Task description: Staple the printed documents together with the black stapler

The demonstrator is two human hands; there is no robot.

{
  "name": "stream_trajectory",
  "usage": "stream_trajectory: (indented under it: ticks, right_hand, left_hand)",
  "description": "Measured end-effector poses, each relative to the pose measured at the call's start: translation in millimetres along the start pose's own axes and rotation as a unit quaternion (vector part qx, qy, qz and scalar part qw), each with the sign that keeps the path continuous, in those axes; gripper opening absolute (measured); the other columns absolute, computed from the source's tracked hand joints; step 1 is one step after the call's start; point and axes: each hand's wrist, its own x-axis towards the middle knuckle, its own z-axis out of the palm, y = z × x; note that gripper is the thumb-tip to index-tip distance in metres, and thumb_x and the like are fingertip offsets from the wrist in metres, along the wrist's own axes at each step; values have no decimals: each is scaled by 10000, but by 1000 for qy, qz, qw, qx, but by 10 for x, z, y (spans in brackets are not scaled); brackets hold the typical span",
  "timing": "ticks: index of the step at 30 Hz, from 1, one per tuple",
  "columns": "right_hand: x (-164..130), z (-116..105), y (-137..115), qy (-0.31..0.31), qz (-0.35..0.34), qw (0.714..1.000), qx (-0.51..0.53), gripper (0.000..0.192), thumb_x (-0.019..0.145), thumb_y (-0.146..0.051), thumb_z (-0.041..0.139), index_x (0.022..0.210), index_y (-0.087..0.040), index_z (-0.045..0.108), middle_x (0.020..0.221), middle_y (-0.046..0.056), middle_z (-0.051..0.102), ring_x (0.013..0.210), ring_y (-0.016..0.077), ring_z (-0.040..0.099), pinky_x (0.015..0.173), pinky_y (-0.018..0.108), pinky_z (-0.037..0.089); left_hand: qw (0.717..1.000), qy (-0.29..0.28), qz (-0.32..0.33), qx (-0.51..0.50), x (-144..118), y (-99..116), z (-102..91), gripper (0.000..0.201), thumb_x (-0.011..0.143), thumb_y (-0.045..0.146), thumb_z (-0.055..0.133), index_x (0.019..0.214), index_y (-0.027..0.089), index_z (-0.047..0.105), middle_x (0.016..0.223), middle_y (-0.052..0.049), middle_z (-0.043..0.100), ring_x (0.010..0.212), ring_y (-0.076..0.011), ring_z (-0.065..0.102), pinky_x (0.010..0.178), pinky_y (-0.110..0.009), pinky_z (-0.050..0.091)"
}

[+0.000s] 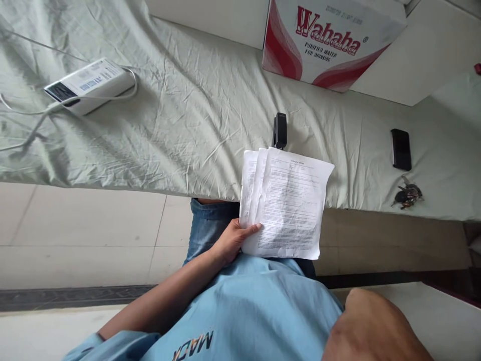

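Note:
My left hand (233, 239) grips a fanned stack of printed paper sheets (289, 205) by its lower left corner, thumb on top. The sheets hang over my lap and the near edge of the bed (169, 140). A black stapler (280, 130) lies on the sheet just beyond the top of the papers. My right hand itself is out of view; only my right forearm or elbow (372, 326) shows at the lower right.
A white power bank (88, 82) with white cables lies at the far left of the bed. A Wahaha water carton (330, 40) stands at the back. A black phone (400, 149) and a bunch of keys (408, 194) rest on the right. Tiled floor (82, 230) is below.

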Motion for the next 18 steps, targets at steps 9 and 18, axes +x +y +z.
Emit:
stream_trajectory:
  ticks: [9,18]
  right_hand:
    - [-312,-448,254,531,-179,826,-64,344,957,-388,859,689,-255,689,550,-52,399,514,106,361,497,271,310]
    - [-455,-1079,1150,738,-36,670,-69,643,733,-836,893,914,-227,797,838,35,762,738,157,658,621,267,509]
  left_hand:
    - [1000,-19,2,5,-51,30,-29,700,428,523,1163,954,142,903,905,-89,874,850,-210,791,852,-315,635]
    - [996,-37,9,83,-62,55,-92,752,526,779,1046,882,139,878,897,-103,869,831,-217,760,816,-296,569]
